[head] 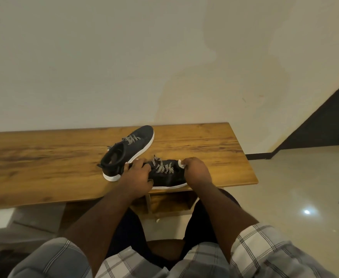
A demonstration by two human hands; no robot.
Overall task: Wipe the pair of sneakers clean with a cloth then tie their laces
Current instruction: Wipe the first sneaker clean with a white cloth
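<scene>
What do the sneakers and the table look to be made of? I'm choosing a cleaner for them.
The near sneaker and far sneaker have matte black uppers, probably knit or canvas fabric, since nothing shines; the soles look like white rubber. The laces are flat woven black-and-white cord. The table shows wood grain with a mild sheen, either varnished wood or laminate; the picture cannot settle which.

Two black white-soled sneakers, near sneaker (pixel 167 174) sideways at table edge, far sneaker (pixel 130 150) angled behind
</scene>
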